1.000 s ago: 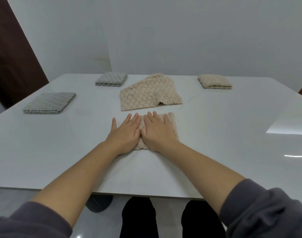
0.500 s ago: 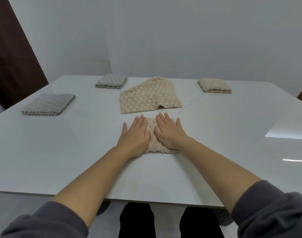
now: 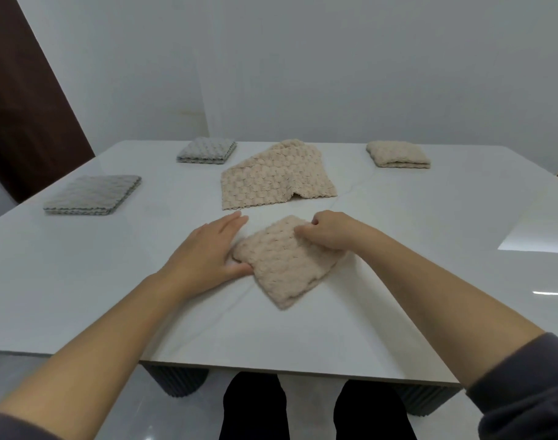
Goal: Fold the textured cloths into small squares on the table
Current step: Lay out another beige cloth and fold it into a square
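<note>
A small folded beige textured cloth lies turned at an angle on the white table in front of me. My right hand pinches its far right edge with curled fingers. My left hand sits at the cloth's left corner, fingers straight along the table, thumb against the cloth. Behind it lies a larger beige cloth, loosely spread and partly folded.
Two folded grey cloths rest at the left and far left-centre. A folded beige cloth sits at the far right. A dark door stands left of the table. My legs show below the near edge.
Both hands lay flat on the folded beige cloth before. Now the right hand has curled onto its edge, the left has slid to its left corner, and the cloth has turned at an angle.
</note>
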The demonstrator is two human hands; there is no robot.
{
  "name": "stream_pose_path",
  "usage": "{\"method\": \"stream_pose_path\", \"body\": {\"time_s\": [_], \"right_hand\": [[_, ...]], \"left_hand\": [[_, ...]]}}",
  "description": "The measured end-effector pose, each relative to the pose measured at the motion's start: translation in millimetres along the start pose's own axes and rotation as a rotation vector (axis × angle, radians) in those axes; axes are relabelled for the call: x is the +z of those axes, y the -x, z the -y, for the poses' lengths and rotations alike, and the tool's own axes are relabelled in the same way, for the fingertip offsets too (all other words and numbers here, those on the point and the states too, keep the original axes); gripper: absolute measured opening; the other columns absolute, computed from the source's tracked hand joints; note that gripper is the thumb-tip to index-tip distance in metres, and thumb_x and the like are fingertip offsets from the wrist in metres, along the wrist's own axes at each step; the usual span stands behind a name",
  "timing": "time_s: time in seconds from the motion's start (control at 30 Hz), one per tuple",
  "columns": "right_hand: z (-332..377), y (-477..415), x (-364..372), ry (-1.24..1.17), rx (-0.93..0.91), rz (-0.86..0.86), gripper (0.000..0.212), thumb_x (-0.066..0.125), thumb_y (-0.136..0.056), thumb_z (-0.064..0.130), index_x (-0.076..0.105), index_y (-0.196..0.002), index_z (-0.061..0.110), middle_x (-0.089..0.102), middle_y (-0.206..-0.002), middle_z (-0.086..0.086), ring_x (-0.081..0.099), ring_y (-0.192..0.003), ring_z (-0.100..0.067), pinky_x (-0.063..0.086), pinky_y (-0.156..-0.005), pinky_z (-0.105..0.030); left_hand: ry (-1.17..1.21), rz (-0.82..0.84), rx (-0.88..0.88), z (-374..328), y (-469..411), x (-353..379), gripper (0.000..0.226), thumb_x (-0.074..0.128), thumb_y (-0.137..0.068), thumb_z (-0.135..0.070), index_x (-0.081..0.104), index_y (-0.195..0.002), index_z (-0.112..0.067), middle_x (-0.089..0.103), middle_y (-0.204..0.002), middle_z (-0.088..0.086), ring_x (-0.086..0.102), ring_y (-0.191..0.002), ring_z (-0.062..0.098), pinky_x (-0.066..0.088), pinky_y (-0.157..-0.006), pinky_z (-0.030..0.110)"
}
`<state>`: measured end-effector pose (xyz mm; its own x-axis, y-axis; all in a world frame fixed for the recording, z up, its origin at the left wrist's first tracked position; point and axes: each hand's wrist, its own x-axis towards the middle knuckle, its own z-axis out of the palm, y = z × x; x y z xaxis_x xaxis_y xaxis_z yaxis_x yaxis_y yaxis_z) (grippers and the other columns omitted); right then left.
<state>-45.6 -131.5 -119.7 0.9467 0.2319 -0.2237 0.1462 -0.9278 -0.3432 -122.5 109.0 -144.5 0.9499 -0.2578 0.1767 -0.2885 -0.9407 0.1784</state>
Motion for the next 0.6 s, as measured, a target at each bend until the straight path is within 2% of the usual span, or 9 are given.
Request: {"method": "stream_pose_path", "body": {"time_s": [0.1, 0.2, 0.3, 0.33, 0.4, 0.47, 0.57, 0.6], "right_hand": [[-6, 10, -4, -0.149, -0.004, 0.018, 0.033, 0.060, -0.088, 0.047, 0.054, -0.085, 0.015, 0.056, -0.086, 0.001, 0.054, -0.074, -0.013, 0.039, -0.059, -0.026], [-7, 15, -5, -0.384, 0.001, 0.021, 0.027, 0.064, -0.087, 0.037, 0.050, -0.082, 0.015, 0.057, -0.080, -0.001, 0.053, -0.064, -0.015, 0.041, -0.055, -0.025], [-8, 16, -1, -0.552, 0.024, 0.023, 0.028, 0.068, -0.084, 0.034, 0.056, -0.101, 0.016, 0.061, -0.092, -0.006, 0.059, -0.076, -0.019, 0.044, -0.064, -0.029], [-10, 16, 0, -0.570, 0.038, 0.005, 0.040, 0.069, -0.083, 0.034, 0.054, -0.115, 0.016, 0.061, -0.102, -0.006, 0.059, -0.085, -0.020, 0.046, -0.069, -0.029], [-15, 15, 4, -0.599, 0.069, -0.044, 0.070, 0.073, -0.081, 0.035, 0.038, -0.140, 0.019, 0.054, -0.124, -0.007, 0.056, -0.107, -0.021, 0.048, -0.088, -0.033], [-22, 14, 7, -0.655, 0.074, -0.073, 0.083, 0.075, -0.079, 0.035, 0.031, -0.147, 0.020, 0.052, -0.132, -0.008, 0.055, -0.115, -0.023, 0.047, -0.096, -0.037], [-31, 13, 8, -0.762, 0.087, -0.102, 0.071, 0.070, -0.083, 0.036, 0.036, -0.144, 0.020, 0.056, -0.127, -0.006, 0.058, -0.108, -0.021, 0.048, -0.081, -0.031], [-34, 14, 6, -0.796, 0.096, -0.119, 0.064, 0.066, -0.086, 0.035, 0.039, -0.142, 0.021, 0.055, -0.127, -0.005, 0.057, -0.108, -0.020, 0.047, -0.082, -0.032]], "left_hand": [[0.031, -0.098, -0.216, -11, 2, 0, 0.068, 0.058, -0.087, -0.047, 0.032, -0.145, -0.021, 0.049, -0.135, -0.003, 0.049, -0.120, 0.017, 0.042, -0.095, 0.034], [0.482, -0.112, -0.528, -29, -8, -4, 0.051, 0.056, -0.090, -0.021, 0.038, -0.137, -0.016, 0.065, -0.097, -0.002, 0.064, -0.090, 0.019, 0.052, -0.081, 0.035], [0.996, -0.028, -0.771, -40, -23, -10, 0.049, 0.058, -0.090, -0.013, 0.037, -0.134, -0.005, 0.067, -0.096, 0.012, 0.067, -0.073, 0.026, 0.059, -0.067, 0.037], [1.098, 0.005, -0.807, -43, -26, -13, 0.042, 0.058, -0.091, -0.012, 0.042, -0.126, 0.001, 0.066, -0.095, 0.015, 0.064, -0.068, 0.026, 0.058, -0.061, 0.035], [1.173, 0.067, -0.854, -47, -30, -14, 0.029, 0.062, -0.090, -0.013, 0.052, -0.111, 0.004, 0.061, -0.085, 0.015, 0.059, -0.062, 0.022, 0.055, -0.051, 0.028], [1.181, 0.102, -0.873, -51, -34, -14, 0.021, 0.066, -0.089, -0.015, 0.054, -0.101, -0.002, 0.056, -0.076, 0.009, 0.053, -0.058, 0.017, 0.051, -0.048, 0.025], [1.160, 0.094, -0.857, -60, -45, -10, 0.017, 0.069, -0.086, -0.016, 0.056, -0.093, -0.007, 0.057, -0.076, 0.006, 0.053, -0.060, 0.015, 0.049, -0.051, 0.025], [1.174, 0.076, -0.843, -64, -48, -9, 0.015, 0.069, -0.087, -0.015, 0.057, -0.092, -0.007, 0.059, -0.079, 0.007, 0.056, -0.063, 0.017, 0.051, -0.053, 0.027]]}}
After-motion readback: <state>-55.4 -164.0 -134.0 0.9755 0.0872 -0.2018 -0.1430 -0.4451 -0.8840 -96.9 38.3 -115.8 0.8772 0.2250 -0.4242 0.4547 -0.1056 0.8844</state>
